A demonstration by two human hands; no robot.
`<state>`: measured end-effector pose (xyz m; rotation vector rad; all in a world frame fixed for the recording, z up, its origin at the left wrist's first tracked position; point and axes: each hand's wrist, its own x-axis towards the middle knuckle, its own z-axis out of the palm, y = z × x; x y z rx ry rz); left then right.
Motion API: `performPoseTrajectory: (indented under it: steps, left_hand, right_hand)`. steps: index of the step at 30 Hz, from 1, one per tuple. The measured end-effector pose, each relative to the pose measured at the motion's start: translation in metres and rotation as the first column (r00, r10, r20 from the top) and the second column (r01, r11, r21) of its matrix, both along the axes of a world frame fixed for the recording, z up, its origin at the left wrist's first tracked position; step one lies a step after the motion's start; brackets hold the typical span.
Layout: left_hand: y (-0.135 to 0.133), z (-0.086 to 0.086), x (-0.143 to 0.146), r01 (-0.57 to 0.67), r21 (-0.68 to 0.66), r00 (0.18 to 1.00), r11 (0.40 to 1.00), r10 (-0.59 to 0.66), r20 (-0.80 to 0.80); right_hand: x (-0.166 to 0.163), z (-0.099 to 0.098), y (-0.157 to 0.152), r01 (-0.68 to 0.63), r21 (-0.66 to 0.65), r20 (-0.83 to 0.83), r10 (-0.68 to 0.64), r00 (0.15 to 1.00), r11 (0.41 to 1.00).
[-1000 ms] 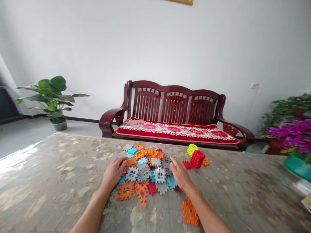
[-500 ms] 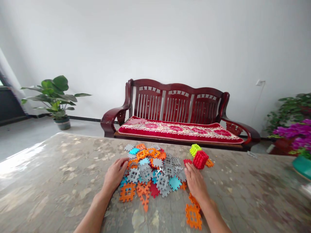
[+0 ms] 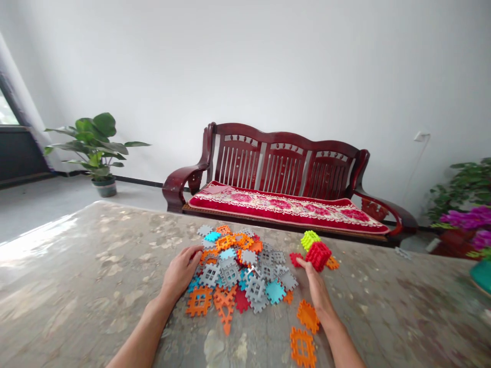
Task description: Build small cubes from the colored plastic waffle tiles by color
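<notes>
My left hand [image 3: 181, 270] rests on the table at the left side of a pile of notched plastic building tiles [image 3: 229, 273], its fingers loosely bent and apart, holding nothing. The pile mixes grey, orange, blue and red pieces, some with window cut-outs. My right hand [image 3: 317, 287] is turned on its edge at the near side of a red cube [image 3: 318, 256] built of such tiles. One digit stretches out to the left of the cube, near a flat red tile [image 3: 295, 259]; the other fingers are mostly hidden. A yellow-green built block [image 3: 310, 239] stands just behind the cube.
Two orange tiles lie near my right forearm, one solid [image 3: 308, 316] and one with a window [image 3: 303, 346]. Another orange tile [image 3: 332, 262] is right of the cube. Beyond the patterned table [image 3: 95, 266] stands a wooden bench [image 3: 284, 168]. Purple flowers [image 3: 466, 217] are at right.
My right hand has turned from lying palm down beside the pile onto its edge and moved right, up to the red cube. My left hand stays put. The view has shifted slightly.
</notes>
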<state>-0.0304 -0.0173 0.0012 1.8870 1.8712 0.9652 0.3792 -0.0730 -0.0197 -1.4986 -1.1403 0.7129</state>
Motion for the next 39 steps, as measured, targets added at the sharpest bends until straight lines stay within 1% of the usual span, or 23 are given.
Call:
performPoseTrajectory:
  steps: [3,6,10,18,21,25,29,33,36,39]
  left_hand:
    - [0.002,0.0,0.0,-0.006,-0.003,1.0,1.0,0.006,-0.01]
    - [0.004,-0.001,0.0,-0.024,-0.004,1.0,1.0,0.024,-0.011]
    - [0.005,-0.003,-0.001,-0.034,-0.01,0.999,0.999,0.034,0.02]
    - [0.006,0.002,0.001,-0.065,0.033,0.995,0.997,0.063,0.08]
    - [0.004,0.004,0.001,-0.075,0.025,0.992,0.997,0.073,0.103]
    - [0.003,0.004,0.002,-0.057,0.024,0.992,0.998,0.053,0.116]
    - [0.003,0.003,0.003,-0.047,0.026,0.994,0.999,0.044,0.103]
    - [0.002,0.001,0.002,-0.034,0.01,0.997,0.999,0.034,0.064]
    - [0.0,0.001,0.001,-0.003,0.015,0.999,1.0,0.002,0.048]
    - [-0.001,0.001,0.002,-0.003,0.014,1.0,1.0,0.003,0.026]
  right_hand:
    - [0.0,0.007,-0.004,0.022,0.022,-0.064,-0.021,0.998,1.0]
    - [-0.002,0.012,-0.01,0.037,0.042,-0.079,-0.033,0.996,0.998]
    - [-0.003,0.016,-0.012,0.033,0.031,-0.088,-0.03,0.996,0.999]
    - [0.001,0.012,-0.012,0.012,0.031,-0.126,-0.008,0.992,0.999]
    - [0.001,0.011,-0.012,0.011,0.051,-0.104,-0.006,0.995,0.999]
    - [0.001,0.009,-0.013,-0.011,0.052,-0.073,0.015,0.997,0.999]
    - [0.003,0.007,-0.011,-0.051,0.029,-0.075,0.054,0.996,0.998]
    - [0.003,0.008,-0.01,-0.053,-0.009,-0.074,0.052,0.996,0.999]
    - [0.003,0.01,-0.009,-0.047,-0.026,-0.101,0.044,0.994,0.999]
    - [0.002,0.013,-0.011,-0.064,-0.04,-0.126,0.059,0.99,0.997]
